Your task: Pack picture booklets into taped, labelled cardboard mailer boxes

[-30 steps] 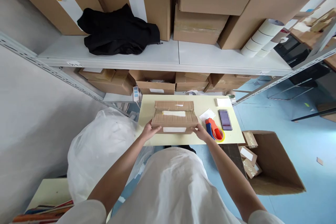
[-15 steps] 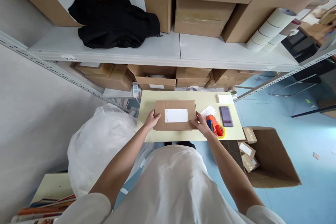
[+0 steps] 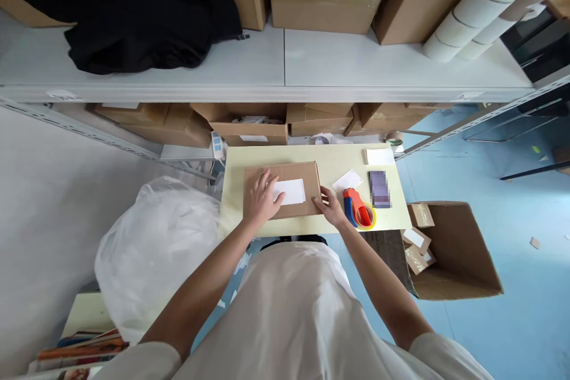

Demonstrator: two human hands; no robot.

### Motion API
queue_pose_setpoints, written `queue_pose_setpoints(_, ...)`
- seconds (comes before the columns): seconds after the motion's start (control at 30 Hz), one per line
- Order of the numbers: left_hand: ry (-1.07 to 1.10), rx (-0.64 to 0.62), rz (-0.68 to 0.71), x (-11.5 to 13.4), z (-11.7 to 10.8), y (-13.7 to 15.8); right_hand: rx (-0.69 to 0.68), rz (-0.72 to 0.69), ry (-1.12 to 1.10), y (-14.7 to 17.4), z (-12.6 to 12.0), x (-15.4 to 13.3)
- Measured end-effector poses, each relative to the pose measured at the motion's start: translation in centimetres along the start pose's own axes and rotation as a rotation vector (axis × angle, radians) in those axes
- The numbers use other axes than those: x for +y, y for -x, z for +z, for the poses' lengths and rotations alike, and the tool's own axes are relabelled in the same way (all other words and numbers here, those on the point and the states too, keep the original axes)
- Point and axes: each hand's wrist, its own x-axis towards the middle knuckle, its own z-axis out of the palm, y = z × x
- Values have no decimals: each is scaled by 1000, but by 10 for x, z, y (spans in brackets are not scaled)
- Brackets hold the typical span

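A flat cardboard box (image 3: 307, 172) with a white label (image 3: 291, 192) on top lies on the pale yellow table (image 3: 271, 154). My left hand (image 3: 262, 199) rests on the box's top with spread fingers, covering the label's left end. At the box's right edge, my right hand (image 3: 330, 206) grips the side, its fingers bent around the edge. Just right of that hand lies a red and blue tape dispenser (image 3: 356, 208) with a yellow-rimmed tape roll. Behind the dispenser is a white card (image 3: 347, 180).
A dark, pixelated rectangular item (image 3: 380, 189) and a white paper stack (image 3: 380, 157) lie at the table's right. An open carton (image 3: 467, 249) with small boxes stands to the right. A bulky white plastic bag (image 3: 151, 249) is at left. A shelf (image 3: 249, 74) spans above the table's back.
My left hand has moved from the box's left edge onto its top. My right hand stays at the right edge. The camera view has shifted, with the shelf appearing closer.
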Motion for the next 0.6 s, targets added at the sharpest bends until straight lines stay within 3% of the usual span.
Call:
queue_pose_setpoints(0.1, -65, -90, 21, 16, 13, -6, 71, -2, 238, -12, -25, 6)
queue_pose_setpoints(0.27, -134, -119, 26, 19, 29, -9, 88, -27, 757, -52, -61, 29)
queue_pose_setpoints(0.4, -195, -132, 6, 18, 33, -6, 108, 47, 807, -81, -60, 56)
queue_pose_setpoints(0.6, -192, -138, -26, 17, 36, -5, -91, 15, 966, -96, -51, 72)
